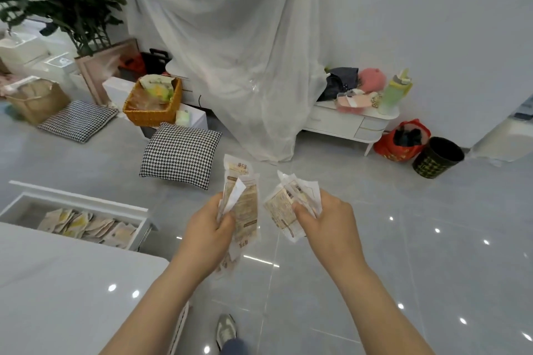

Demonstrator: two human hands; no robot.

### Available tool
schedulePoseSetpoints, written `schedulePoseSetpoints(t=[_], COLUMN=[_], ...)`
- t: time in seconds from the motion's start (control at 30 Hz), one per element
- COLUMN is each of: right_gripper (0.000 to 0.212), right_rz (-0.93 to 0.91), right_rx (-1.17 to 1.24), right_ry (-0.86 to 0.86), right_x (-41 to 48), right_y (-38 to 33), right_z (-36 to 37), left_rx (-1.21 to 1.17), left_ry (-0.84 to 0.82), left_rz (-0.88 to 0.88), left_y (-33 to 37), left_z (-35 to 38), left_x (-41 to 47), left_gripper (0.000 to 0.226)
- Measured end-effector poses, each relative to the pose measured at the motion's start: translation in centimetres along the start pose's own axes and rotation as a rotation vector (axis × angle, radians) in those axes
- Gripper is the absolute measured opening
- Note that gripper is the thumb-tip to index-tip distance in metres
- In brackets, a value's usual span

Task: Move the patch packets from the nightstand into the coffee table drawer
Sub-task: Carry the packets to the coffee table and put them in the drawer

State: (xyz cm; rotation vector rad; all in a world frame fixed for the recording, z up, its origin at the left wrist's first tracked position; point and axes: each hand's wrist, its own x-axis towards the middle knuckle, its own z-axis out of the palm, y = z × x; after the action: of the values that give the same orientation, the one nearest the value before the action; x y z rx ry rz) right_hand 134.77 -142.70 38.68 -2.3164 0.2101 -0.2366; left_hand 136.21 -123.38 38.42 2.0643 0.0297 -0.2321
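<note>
Grey glossy floor tiles [375,239] spread under a person standing just right of the open drawer [78,199] of the white table [72,282]. The left grip [207,228] clenches a fan of patch packets [245,210] and the right grip [328,222] pinches a second bunch [281,210], both held in the air right of the drawer, which holds loose packets [86,225]. Best to carry both bunches over the drawer, lower them inside its walls before letting go, and lay them flat so it can close.
</note>
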Motion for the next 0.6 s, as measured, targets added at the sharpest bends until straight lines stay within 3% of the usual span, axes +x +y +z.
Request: schedulePoseSetpoints(t=[0.6], right_gripper=[0.013], right_rz=[-0.081], right_rx=[-0.163], right_ry=[-0.331], right_x=[16.8], right_y=[-4.3], right_z=[13.5], left_rx=[0.038], left_ry=[0.098], left_rz=[-0.240], left_y=[-6.3], left_z=[-8.6], left_x=[15.2], left_gripper=[0.023])
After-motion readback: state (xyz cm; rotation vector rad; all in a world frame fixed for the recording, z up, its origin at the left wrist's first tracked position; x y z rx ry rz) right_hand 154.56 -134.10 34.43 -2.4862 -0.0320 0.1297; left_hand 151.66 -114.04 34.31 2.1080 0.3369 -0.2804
